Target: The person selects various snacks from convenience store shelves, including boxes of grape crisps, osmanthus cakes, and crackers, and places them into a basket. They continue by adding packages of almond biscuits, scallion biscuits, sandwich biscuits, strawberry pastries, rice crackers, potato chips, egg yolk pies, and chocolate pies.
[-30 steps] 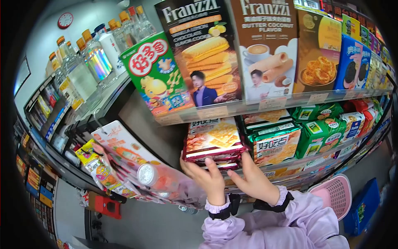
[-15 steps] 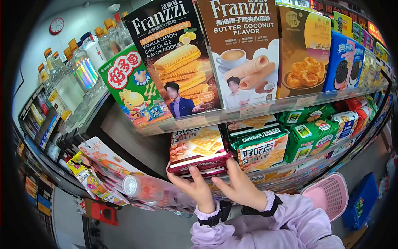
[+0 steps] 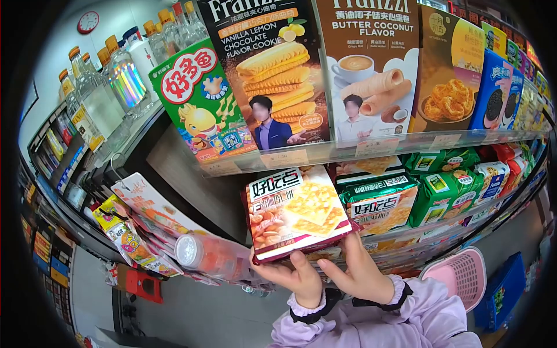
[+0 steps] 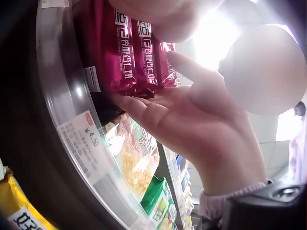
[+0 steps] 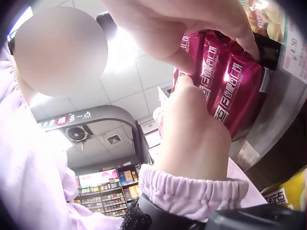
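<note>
A stack of dark-red biscuit packs [image 3: 296,211] stands on the shelf below the upright boxes, its top pack tilted to show the cracker picture. My left hand [image 3: 299,281] grips the stack at its lower left corner, thumb at the front edge. On the other side, my right hand [image 3: 362,272] holds the right front corner. Three red packs [image 4: 139,52] show pressed together in the left wrist view, with the right hand [image 4: 206,124] under their ends. In the right wrist view, the right hand [image 5: 182,24] and left hand [image 5: 192,129] flank the packs.
Green biscuit packs [image 3: 380,203] sit right of the stack. Upright cookie boxes [image 3: 371,75] line the shelf above, behind a clear price rail [image 3: 342,152]. Hanging snack bags [image 3: 130,232] and a clear jar [image 3: 191,250] are at left. A pink basket [image 3: 458,275] stands lower right.
Both hands have tilted the top red pack up toward the head camera, so its front label now shows fully. The head view shifted sideways and back.
</note>
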